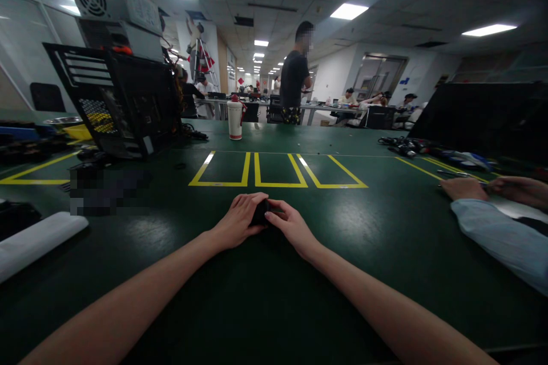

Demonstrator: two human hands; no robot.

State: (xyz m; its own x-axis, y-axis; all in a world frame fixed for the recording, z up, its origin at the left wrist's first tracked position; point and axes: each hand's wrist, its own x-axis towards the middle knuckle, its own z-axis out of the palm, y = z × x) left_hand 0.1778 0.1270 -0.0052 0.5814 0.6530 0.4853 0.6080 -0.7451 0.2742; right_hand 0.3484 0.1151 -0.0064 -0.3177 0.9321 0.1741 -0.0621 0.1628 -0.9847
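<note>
A small black object (260, 214) rests on or just above the green table (274, 291), in the middle of the head view. Its kind cannot be made out, since my fingers cover much of it. My left hand (240, 219) is closed round its left side and top. From the other side, the thumb and fingers of my right hand (296, 228) pinch its right edge. Just beyond both hands, yellow tape outlines (281, 185) mark the tabletop.
A black computer case (141, 100) with a power supply (115, 3) on top stands at left. Behind the tape is a white cup (235, 120). A white roll (43, 242) lies at left. At right, a co-worker's hands (464, 188) work near cables (400, 145) and a dark monitor (483, 120).
</note>
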